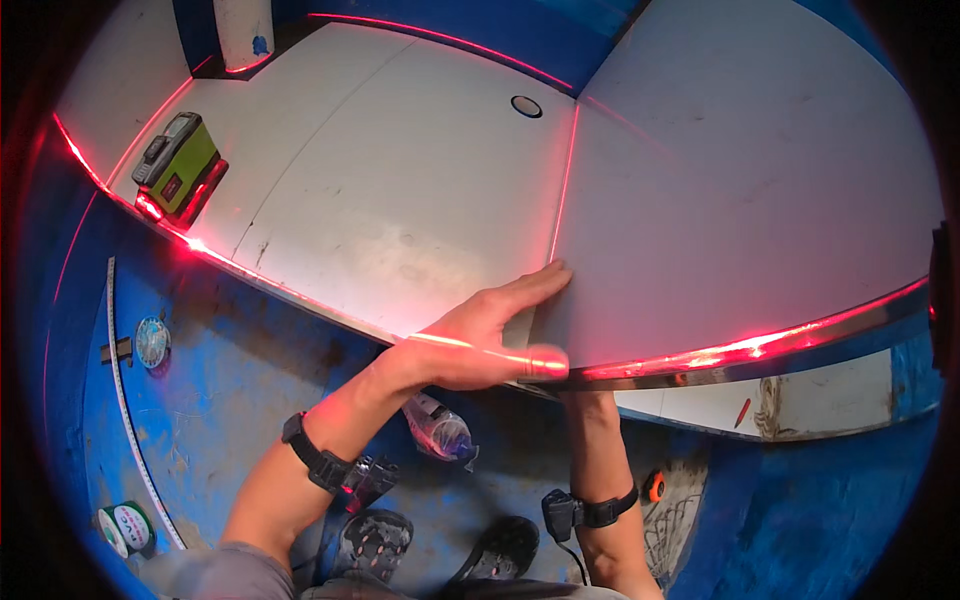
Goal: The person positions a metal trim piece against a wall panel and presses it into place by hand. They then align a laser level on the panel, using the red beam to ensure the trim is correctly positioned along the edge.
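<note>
My left hand (480,334) lies against the front corner of a large pale panel (750,195), its fingers and thumb spread apart. The index finger touches near the seam between this panel and a white board (390,172) on the left. A red laser line crosses the back of the hand and the thumb. My right hand is out of view behind the panel's lower edge; only the wrist and forearm (600,450) show below it. On the board's left end stands a green and black laser level (180,169), casting red lines along the edges.
A steel tape blade (127,405), a reel (153,343) and a PVC tin (127,529) are on the blue floor at left. A plastic-wrapped item (442,431) sits near my feet. At right are an orange tape measure (655,487) and a red marker (742,412).
</note>
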Available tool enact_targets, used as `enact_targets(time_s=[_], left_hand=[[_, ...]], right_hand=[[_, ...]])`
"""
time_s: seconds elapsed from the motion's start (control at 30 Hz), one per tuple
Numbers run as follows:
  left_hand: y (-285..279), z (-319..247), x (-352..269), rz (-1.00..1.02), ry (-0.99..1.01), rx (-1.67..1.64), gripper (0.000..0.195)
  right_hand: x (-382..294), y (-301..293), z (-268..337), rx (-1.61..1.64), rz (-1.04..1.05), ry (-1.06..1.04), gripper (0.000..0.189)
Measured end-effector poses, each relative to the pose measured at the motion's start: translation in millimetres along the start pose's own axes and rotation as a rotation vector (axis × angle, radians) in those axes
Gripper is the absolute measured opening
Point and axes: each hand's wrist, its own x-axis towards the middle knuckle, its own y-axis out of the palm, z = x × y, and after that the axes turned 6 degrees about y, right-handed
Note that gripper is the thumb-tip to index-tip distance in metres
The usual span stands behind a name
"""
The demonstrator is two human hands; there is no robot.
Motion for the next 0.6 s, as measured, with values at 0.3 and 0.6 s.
enact_targets(time_s=[0.3,0.6], left_hand=[[31,2,-7,-0.028,0.25,0.508,0.13],[25,1,-8,-0.006,0.23,0.561,0.128]], right_hand=[[16,-65,-32,-0.422,0.178,0.009,0.075],[11,-15,-9,0.084,0.191,-0.041,0.065]])
